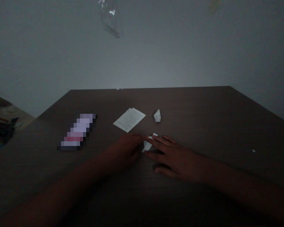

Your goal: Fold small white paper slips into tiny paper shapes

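- Pressing and apparently creasing a small folded paper (147, 145) against the table (191, 107), directly between the fingertips of both hands.
- Spreading the fingers of the right hand (177, 156) wide over its near and right edges.
- Reaching to its left side with the left hand (130, 145), in a narrow shape; cannot tell whether pinching or only pressing.
- Calling next, by judgement, for light, even fingertip pressure and aligned edges.
- Leaving printed sheets (129, 119) and a folded white piece (157, 116) untouched, just beyond the hands.
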Action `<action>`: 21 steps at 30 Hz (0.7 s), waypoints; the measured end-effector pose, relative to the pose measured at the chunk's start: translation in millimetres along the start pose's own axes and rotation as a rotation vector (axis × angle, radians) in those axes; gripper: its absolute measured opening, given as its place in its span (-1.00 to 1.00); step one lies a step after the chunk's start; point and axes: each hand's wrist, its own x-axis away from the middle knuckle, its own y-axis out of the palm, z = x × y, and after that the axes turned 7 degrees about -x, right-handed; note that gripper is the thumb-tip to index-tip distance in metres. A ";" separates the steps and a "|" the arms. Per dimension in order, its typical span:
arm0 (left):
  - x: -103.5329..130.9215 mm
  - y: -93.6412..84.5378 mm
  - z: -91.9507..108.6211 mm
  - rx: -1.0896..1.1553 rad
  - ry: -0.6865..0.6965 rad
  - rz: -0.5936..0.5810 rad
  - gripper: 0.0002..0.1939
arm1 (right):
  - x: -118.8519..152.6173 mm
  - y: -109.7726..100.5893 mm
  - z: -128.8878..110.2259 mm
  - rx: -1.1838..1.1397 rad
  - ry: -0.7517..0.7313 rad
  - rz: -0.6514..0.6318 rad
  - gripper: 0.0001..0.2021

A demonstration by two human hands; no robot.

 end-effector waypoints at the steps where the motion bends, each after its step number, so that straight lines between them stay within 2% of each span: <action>1: -0.1 -0.1 0.8 -0.003 0.008 -0.002 -0.31 | -0.1 -0.5 -0.2 -0.004 0.002 -0.004 -0.38; 5: -0.1 -0.2 3.9 -0.026 0.010 -0.022 -0.40 | -1.0 -1.6 -0.7 -0.026 0.008 -0.005 -0.37; 14: -5.8 6.0 6.5 -0.056 -0.098 0.021 -0.60 | -1.0 -0.8 1.2 -0.092 0.025 -0.016 -0.32; 21: -8.0 6.4 4.8 -0.042 -0.154 0.003 -0.57 | -1.2 4.8 7.9 -0.142 0.037 0.029 -0.26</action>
